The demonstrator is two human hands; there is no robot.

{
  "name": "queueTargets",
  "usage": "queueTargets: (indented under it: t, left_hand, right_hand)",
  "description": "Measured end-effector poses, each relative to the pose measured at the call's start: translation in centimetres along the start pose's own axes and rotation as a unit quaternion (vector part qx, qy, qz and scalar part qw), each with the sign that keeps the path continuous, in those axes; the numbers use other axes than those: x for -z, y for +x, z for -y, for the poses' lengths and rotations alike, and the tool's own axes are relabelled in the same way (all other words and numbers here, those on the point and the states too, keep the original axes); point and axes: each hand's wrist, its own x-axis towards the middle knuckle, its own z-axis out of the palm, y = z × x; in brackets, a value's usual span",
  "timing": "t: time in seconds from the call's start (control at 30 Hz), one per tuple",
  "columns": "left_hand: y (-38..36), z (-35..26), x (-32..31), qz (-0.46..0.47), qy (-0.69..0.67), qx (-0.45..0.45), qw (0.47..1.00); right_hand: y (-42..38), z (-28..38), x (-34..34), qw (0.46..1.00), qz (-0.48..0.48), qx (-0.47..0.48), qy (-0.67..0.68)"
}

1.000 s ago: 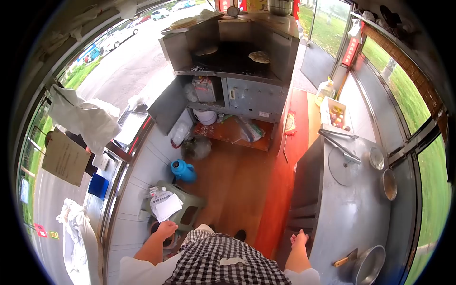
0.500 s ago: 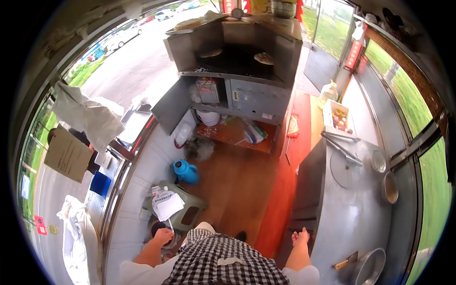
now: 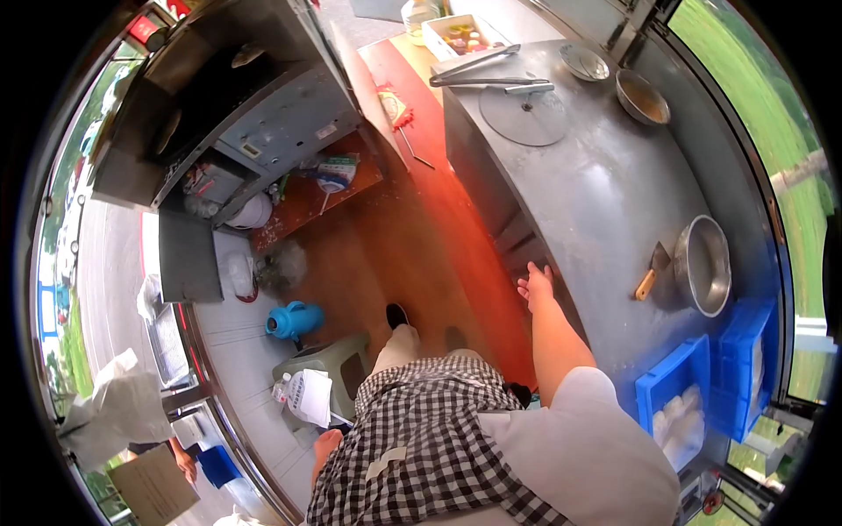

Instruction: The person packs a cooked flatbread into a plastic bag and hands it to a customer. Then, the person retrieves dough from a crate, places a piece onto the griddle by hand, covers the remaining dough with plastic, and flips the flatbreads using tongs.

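Note:
My right hand (image 3: 537, 286) is empty, its fingers apart and slightly bent, beside the front of the steel counter (image 3: 605, 202). Low beside the checked apron (image 3: 430, 430), my left hand (image 3: 327, 444) is partly in view; its fingers are mostly hidden. Just above it, white papers (image 3: 310, 397) lie on a grey-green stool (image 3: 349, 368), next to a small clear bottle (image 3: 281, 387). A blue jug (image 3: 295, 321) stands on the floor past the stool. On the counter are a wooden-handled scraper (image 3: 652, 271) and a deep steel bowl (image 3: 703, 266).
A glass lid (image 3: 524, 116), long tongs (image 3: 478, 66) and a smaller bowl (image 3: 643, 96) occupy the counter's far end. Blue crates (image 3: 673, 401) stand at the right. An oven cabinet (image 3: 272, 118) has its door open at the far left. Another person's hand (image 3: 184, 462) shows outside the window.
My view has swung to the right, bringing the counter and blue crates into sight. One shoe has come forward. My right hand stays empty; my left hand is now less visible.

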Motion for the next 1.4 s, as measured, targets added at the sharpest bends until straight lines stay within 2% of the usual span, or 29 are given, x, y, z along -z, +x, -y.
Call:
queueTargets:
  t: [0.07, 0.17, 0.27, 0.47, 0.5, 0.73, 0.87, 1.0, 1.1, 1.17, 1.27, 1.4]
  left_hand:
    - [0.3, -3.9, 0.4, -0.080, -0.001, 0.063, 0.995]
    - [1.1, -12.7, 0.7, -0.126, -0.005, 0.094, 0.988]
    - [4.3, -18.0, 3.0, -0.133, 0.008, 0.086, 0.987]
    - [14.5, -23.2, 11.0, -0.100, 0.049, 0.062, 0.992]
    - [15.5, -24.6, 11.6, -0.131, 0.049, 0.065, 0.988]
    - [24.1, -35.9, 17.5, -0.105, 0.165, 0.076, 0.978]
    - [29.4, -42.4, 16.6, -0.057, 0.184, 0.020, 0.981]
    - [34.4, -48.2, 12.2, 0.013, 0.190, -0.062, 0.980]
    - [34.9, -52.9, 6.7, 0.013, 0.270, -0.136, 0.953]
    - [36.0, -54.7, 3.6, 0.024, 0.309, -0.193, 0.931]
    - [33.1, -59.6, -0.6, 0.036, 0.312, -0.181, 0.932]
    - [35.3, -58.4, -0.9, 0.057, 0.333, -0.141, 0.931]
  right_hand:
    - [-0.1, 0.3, -0.1, 1.000, 0.004, 0.005, 0.004]
    - [-0.7, 1.6, -1.1, 1.000, 0.003, 0.029, 0.011]
    - [1.0, 1.9, -2.4, 0.998, -0.024, 0.028, 0.047]
    - [1.7, 1.7, -4.2, 0.991, -0.087, 0.026, 0.100]
    - [1.8, 1.5, -4.5, 0.990, -0.097, 0.027, 0.096]
    - [0.2, 2.5, -5.8, 0.987, -0.124, 0.021, 0.102]
    - [0.4, 2.5, -5.4, 0.989, -0.115, 0.014, 0.087]
    - [2.0, 1.0, -5.5, 0.984, -0.102, 0.024, 0.147]
    - [2.5, 0.8, -5.8, 0.976, -0.112, 0.019, 0.183]
    - [2.5, 1.3, -5.8, 0.979, -0.139, -0.004, 0.147]
    - [2.7, 2.1, -5.5, 0.983, -0.153, -0.004, 0.100]
    - [3.1, 2.0, -5.5, 0.980, -0.177, -0.024, 0.088]
